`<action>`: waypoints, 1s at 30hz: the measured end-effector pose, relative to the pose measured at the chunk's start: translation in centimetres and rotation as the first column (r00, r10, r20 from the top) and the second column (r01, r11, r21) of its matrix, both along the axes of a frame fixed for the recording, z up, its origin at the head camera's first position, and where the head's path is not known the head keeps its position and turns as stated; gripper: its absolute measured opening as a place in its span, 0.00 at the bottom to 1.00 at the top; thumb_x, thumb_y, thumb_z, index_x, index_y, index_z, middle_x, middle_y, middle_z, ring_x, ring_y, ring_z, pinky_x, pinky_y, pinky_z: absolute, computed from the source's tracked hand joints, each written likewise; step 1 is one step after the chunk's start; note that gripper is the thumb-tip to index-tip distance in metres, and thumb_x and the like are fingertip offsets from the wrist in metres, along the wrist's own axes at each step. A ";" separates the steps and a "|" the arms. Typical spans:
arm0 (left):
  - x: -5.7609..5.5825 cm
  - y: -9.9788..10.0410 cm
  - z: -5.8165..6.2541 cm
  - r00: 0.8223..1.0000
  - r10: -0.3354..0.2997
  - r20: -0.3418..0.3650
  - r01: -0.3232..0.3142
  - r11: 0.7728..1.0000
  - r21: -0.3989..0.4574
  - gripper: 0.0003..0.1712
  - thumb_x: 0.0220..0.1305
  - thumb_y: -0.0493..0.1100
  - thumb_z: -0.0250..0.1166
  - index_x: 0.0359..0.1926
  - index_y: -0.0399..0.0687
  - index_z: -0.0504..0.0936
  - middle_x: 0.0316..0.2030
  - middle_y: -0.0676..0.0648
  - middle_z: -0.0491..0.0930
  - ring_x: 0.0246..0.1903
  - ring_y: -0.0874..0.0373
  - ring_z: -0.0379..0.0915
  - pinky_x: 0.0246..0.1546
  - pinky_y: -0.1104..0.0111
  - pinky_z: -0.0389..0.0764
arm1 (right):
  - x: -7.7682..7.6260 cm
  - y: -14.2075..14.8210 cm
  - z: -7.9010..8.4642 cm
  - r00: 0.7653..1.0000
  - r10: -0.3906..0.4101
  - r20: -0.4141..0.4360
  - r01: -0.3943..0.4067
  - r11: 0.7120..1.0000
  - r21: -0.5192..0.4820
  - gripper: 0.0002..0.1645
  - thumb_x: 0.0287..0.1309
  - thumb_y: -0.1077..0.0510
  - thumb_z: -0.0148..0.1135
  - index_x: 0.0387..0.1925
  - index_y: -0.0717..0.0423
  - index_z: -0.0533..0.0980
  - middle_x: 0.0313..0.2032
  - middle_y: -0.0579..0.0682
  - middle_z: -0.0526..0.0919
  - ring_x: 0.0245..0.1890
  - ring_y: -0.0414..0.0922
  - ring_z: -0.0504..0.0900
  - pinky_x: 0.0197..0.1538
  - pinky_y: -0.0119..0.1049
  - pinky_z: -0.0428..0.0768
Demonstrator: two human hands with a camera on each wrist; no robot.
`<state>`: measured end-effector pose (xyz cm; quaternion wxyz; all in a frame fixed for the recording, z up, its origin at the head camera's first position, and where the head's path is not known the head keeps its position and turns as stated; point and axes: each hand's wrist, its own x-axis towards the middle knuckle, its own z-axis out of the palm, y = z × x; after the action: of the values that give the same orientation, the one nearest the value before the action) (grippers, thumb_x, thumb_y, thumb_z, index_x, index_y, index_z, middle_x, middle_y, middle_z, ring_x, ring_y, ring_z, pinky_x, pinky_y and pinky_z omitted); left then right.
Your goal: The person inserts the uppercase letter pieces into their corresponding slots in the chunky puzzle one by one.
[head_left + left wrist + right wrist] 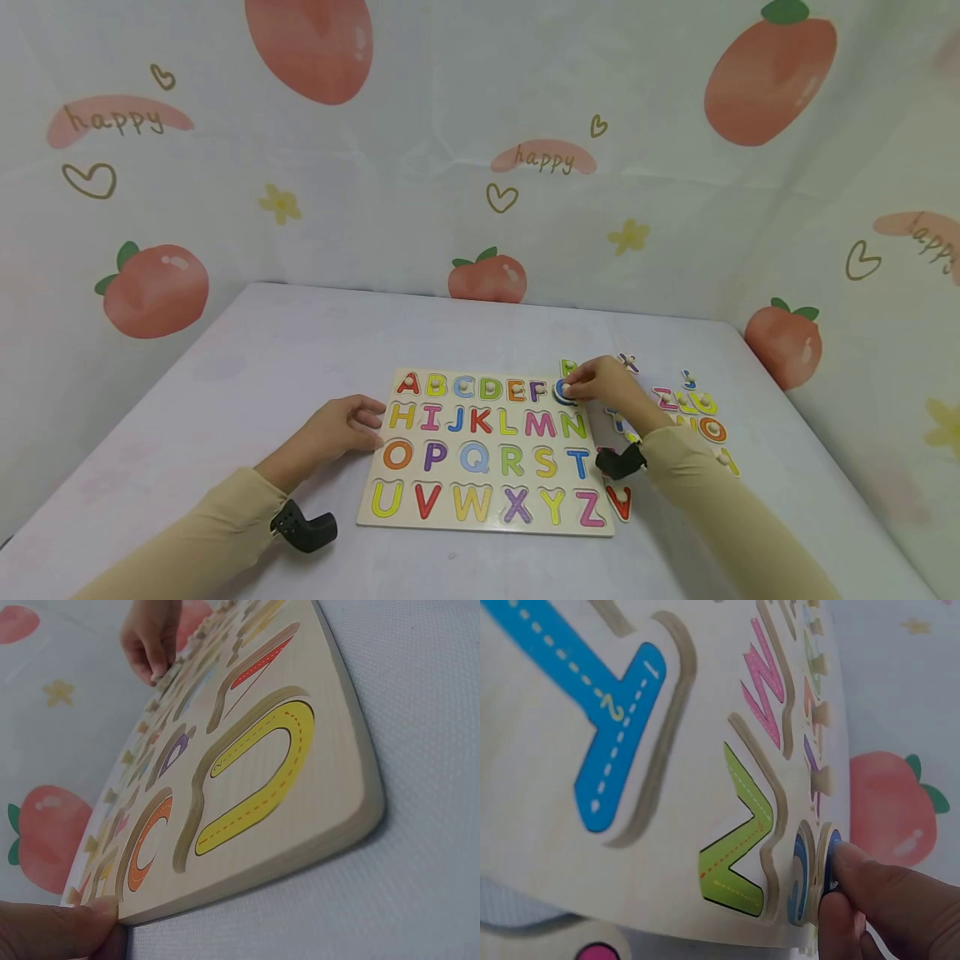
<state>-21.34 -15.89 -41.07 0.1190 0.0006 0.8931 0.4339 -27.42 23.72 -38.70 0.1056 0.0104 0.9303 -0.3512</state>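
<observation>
A wooden alphabet puzzle board (pixel 450 477) lies flat on the table, with knobbed letter pieces A to F seated along its top row. My right hand (pixel 607 387) pinches a blue letter G piece (pixel 829 859) between thumb and fingers at the board's far right corner. In the right wrist view the piece stands tilted against the printed blue recess (pixel 800 881), not lying flat. My left hand (pixel 337 429) rests at the board's left edge, fingers loosely extended; in the left wrist view its thumb (pixel 56 926) touches the board's edge.
Loose letter pieces lie right of the board, including an orange O (pixel 712 429), a pink Z (pixel 663 398), a blue J (pixel 688 380) and a red piece (pixel 619 503) by the near right corner. A green piece (pixel 568 367) sits behind the board. A printed cloth backdrop (pixel 420 167) hangs behind.
</observation>
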 end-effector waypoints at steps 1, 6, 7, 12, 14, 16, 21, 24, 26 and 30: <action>0.0 0.0 0.0 1.000 0.000 0.001 0.000 1.000 0.003 0.29 0.51 0.35 0.72 0.56 0.36 0.75 0.38 0.46 0.79 0.35 0.57 0.75 0.39 0.66 0.78 | 0.0 -0.1 0.0 1.000 -0.002 0.001 0.002 1.000 0.002 0.11 0.57 0.55 0.68 0.38 0.60 0.82 0.36 0.53 0.85 0.32 0.43 0.81 0.42 0.35 0.79; 0.0 -0.1 0.1 1.000 -0.012 0.000 0.012 1.000 0.009 0.30 0.51 0.36 0.72 0.56 0.35 0.75 0.39 0.44 0.79 0.35 0.56 0.75 0.39 0.66 0.78 | 0.0 -0.4 -0.2 1.000 -0.012 0.002 0.012 1.000 0.005 0.10 0.57 0.56 0.68 0.36 0.60 0.82 0.34 0.52 0.84 0.31 0.43 0.79 0.40 0.34 0.77; 0.0 -0.2 0.1 1.000 -0.017 -0.001 0.017 1.000 0.009 0.30 0.51 0.36 0.72 0.56 0.35 0.75 0.39 0.44 0.79 0.35 0.56 0.75 0.39 0.66 0.78 | 0.0 -0.4 -0.3 1.000 -0.015 0.001 0.015 1.000 0.003 0.10 0.56 0.56 0.68 0.36 0.60 0.83 0.34 0.52 0.84 0.30 0.43 0.79 0.40 0.34 0.77; 0.0 -0.1 0.0 1.000 -0.007 0.005 0.007 1.000 0.006 0.29 0.51 0.36 0.72 0.56 0.36 0.75 0.39 0.45 0.79 0.35 0.56 0.75 0.39 0.66 0.78 | -0.2 -0.4 -0.6 1.000 -0.018 -0.008 0.018 1.000 0.019 0.10 0.56 0.56 0.68 0.36 0.60 0.83 0.33 0.51 0.84 0.30 0.43 0.79 0.40 0.33 0.78; 0.0 -0.1 0.0 1.000 -0.002 0.005 0.002 1.000 0.009 0.29 0.51 0.36 0.72 0.56 0.37 0.75 0.39 0.45 0.79 0.35 0.57 0.75 0.40 0.66 0.78 | -0.2 -0.4 -0.7 1.000 -0.018 -0.009 0.018 1.000 0.024 0.10 0.56 0.56 0.68 0.36 0.60 0.83 0.33 0.51 0.84 0.30 0.43 0.79 0.40 0.33 0.78; 0.0 0.0 0.0 1.000 -0.002 0.004 0.002 1.000 0.011 0.29 0.51 0.35 0.72 0.56 0.37 0.76 0.39 0.45 0.79 0.35 0.57 0.75 0.40 0.66 0.78 | -0.2 -0.4 -0.8 1.000 -0.021 -0.005 0.021 1.000 0.023 0.10 0.56 0.57 0.68 0.36 0.59 0.83 0.33 0.51 0.84 0.30 0.43 0.79 0.39 0.33 0.78; 0.0 -0.1 -0.1 1.000 -0.003 0.004 0.003 1.000 0.012 0.29 0.51 0.35 0.72 0.56 0.37 0.75 0.39 0.45 0.79 0.35 0.57 0.75 0.40 0.66 0.78 | -0.3 -0.5 -0.8 1.000 -0.017 0.000 0.017 1.000 0.014 0.09 0.56 0.58 0.68 0.35 0.60 0.83 0.32 0.51 0.84 0.29 0.43 0.79 0.38 0.33 0.77; 0.0 -0.1 -0.1 1.000 -0.012 0.003 0.012 1.000 0.012 0.29 0.52 0.36 0.72 0.56 0.36 0.75 0.39 0.45 0.79 0.35 0.56 0.75 0.40 0.66 0.78 | -0.3 -0.5 -0.7 1.000 -0.011 -0.001 0.011 1.000 0.015 0.09 0.56 0.58 0.68 0.35 0.60 0.83 0.32 0.52 0.84 0.29 0.43 0.79 0.38 0.32 0.78; -0.2 -0.1 -0.1 1.000 -0.010 0.009 0.009 1.000 0.013 0.30 0.51 0.36 0.72 0.56 0.37 0.75 0.39 0.45 0.79 0.36 0.57 0.75 0.40 0.67 0.78 | -0.3 -0.5 -0.6 1.000 -0.008 0.000 0.008 1.000 0.023 0.09 0.56 0.58 0.68 0.35 0.60 0.83 0.32 0.52 0.84 0.29 0.43 0.79 0.37 0.32 0.78; -0.2 -0.2 -0.1 1.000 -0.012 0.009 0.012 1.000 0.012 0.30 0.51 0.36 0.72 0.57 0.37 0.75 0.39 0.45 0.79 0.36 0.57 0.75 0.40 0.67 0.77 | -0.3 -0.6 -0.5 1.000 -0.008 0.007 0.008 0.999 0.035 0.09 0.56 0.58 0.68 0.36 0.61 0.83 0.32 0.52 0.84 0.29 0.43 0.78 0.37 0.32 0.78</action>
<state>-21.59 -16.04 -41.19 0.1254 0.0046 0.8898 0.4387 -27.70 23.17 -39.21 0.1073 0.0170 0.9359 -0.3352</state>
